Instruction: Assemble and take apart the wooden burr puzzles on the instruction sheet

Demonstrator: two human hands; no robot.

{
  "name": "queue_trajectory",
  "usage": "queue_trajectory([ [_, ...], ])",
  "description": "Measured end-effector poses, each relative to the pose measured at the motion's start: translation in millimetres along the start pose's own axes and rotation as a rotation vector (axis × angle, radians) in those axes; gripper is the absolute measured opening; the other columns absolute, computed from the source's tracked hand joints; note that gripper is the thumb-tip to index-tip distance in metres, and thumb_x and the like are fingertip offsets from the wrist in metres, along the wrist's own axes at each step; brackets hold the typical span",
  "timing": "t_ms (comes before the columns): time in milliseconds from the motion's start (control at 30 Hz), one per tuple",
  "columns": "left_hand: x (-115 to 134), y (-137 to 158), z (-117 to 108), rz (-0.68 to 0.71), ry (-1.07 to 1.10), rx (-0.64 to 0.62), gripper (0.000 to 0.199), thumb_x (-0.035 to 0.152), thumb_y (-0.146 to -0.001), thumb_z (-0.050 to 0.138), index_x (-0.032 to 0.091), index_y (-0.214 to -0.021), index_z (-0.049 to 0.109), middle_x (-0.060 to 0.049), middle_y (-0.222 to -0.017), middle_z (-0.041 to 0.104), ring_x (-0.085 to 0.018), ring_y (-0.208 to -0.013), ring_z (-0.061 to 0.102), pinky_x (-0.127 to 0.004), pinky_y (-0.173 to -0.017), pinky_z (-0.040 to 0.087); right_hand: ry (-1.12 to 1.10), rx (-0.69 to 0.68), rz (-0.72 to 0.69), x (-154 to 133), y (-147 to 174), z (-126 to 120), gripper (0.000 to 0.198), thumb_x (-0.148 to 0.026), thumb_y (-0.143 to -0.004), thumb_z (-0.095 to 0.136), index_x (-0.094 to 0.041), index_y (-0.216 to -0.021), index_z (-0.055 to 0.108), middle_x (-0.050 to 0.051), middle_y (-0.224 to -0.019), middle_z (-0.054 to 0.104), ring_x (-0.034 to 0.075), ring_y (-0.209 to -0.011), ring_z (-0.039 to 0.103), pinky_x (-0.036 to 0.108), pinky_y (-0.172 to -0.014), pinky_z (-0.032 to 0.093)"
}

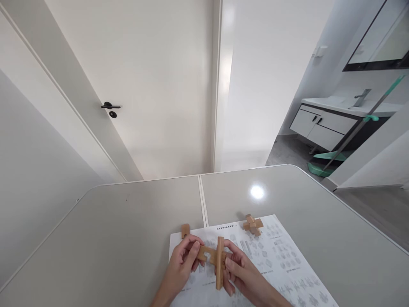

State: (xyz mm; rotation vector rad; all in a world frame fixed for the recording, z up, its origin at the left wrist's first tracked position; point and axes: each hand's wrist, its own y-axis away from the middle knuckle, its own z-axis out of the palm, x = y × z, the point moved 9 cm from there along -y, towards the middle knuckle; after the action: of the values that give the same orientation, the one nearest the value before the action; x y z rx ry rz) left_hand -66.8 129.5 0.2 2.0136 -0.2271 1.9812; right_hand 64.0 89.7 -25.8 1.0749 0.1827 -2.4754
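Between my two hands, over a printed sheet, are wooden puzzle pieces crossing each other. My left hand (pixel 187 260) pinches the left end of a flat notched wooden piece (pixel 202 254). My right hand (pixel 238 266) grips the other side, where a long wooden bar (pixel 220 263) stands crosswise over the notched piece. Whether the two are interlocked I cannot tell, as my right fingers cover the joint. Just beyond my left hand lies another small wooden piece (pixel 185 230) with a dark hole or notch. An assembled cross-shaped wooden puzzle (pixel 252 225) rests on the sheet's far right part.
The white instruction sheet (pixel 289 273) with printed diagrams lies on a grey table (pixel 105 243) with a seam (pixel 202 200). Beyond the table is a white door (pixel 159 85) with a black handle (pixel 110 105). At right stand a sink cabinet (pixel 326 121) and a green dustpan (pixel 319 169).
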Motion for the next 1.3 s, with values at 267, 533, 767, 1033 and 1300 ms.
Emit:
queue_trajectory([
  [267, -1.1, -1.4, -3.3, 0.014, -0.026, 0.023, 0.043, 0.060, -0.096, 0.054, 0.018, -0.093, 0.060, 0.003, -0.064, 0.054, -0.008, -0.049, 0.039, -0.020, -0.048, 0.032, 0.050, 0.025, 0.020, -2.7, 1.1, 4.2, 0.040, -0.049, -0.090, 0.075, -0.021, -0.108, 0.052, 0.000, -0.087, 0.070, 0.001, -0.030, 0.048, 0.016, -0.035, 0.021],
  [533, -3.8, -1.8, -3.8, 0.019, -0.017, 0.037, 0.043, 0.060, -0.095, 0.055, 0.018, -0.093, 0.061, 0.002, -0.062, 0.056, -0.009, -0.051, 0.043, -0.019, -0.047, 0.033, -0.052, -0.015, 0.031, 4.9, 1.3, 2.9, 0.042, -0.048, -0.091, 0.075, -0.021, -0.113, 0.050, -0.006, -0.075, 0.064, 0.000, -0.027, 0.040, 0.015, -0.031, 0.017],
  [767, -1.1, -3.1, -4.7, 0.026, -0.015, 0.031, 0.044, 0.062, -0.095, 0.056, 0.019, -0.092, 0.061, 0.003, -0.062, 0.055, -0.008, -0.049, 0.040, -0.020, -0.048, 0.033, -0.045, 0.024, -0.038, -1.6, 1.9, 7.3, 0.039, -0.044, -0.090, 0.077, -0.023, -0.107, 0.050, -0.006, -0.078, 0.065, -0.002, -0.032, 0.034, 0.014, -0.034, 0.019],
  [1033, -0.6, -2.8, -1.4, 0.007, -0.010, 0.004, 0.045, 0.063, -0.094, 0.055, 0.018, -0.093, 0.060, 0.003, -0.061, 0.056, -0.010, -0.051, 0.044, -0.020, -0.048, 0.032, -0.080, -0.003, 0.036, 1.4, 4.7, 4.4, 0.039, -0.049, -0.089, 0.076, -0.024, -0.107, 0.053, -0.009, -0.067, 0.058, -0.002, -0.031, 0.022, 0.015, -0.032, 0.012],
  [1300, 5.1, -3.3, -10.1, 0.040, -0.044, 0.041, 0.043, 0.061, -0.094, 0.056, 0.018, -0.090, 0.060, 0.003, -0.062, 0.055, -0.010, -0.052, 0.045, -0.021, -0.050, 0.033, 0.018, 0.076, -0.065, -1.1, 2.7, 0.9, 0.043, -0.049, -0.083, 0.082, -0.025, -0.105, 0.054, -0.010, -0.068, 0.054, -0.001, -0.038, 0.021, 0.015, -0.038, 0.016],
])
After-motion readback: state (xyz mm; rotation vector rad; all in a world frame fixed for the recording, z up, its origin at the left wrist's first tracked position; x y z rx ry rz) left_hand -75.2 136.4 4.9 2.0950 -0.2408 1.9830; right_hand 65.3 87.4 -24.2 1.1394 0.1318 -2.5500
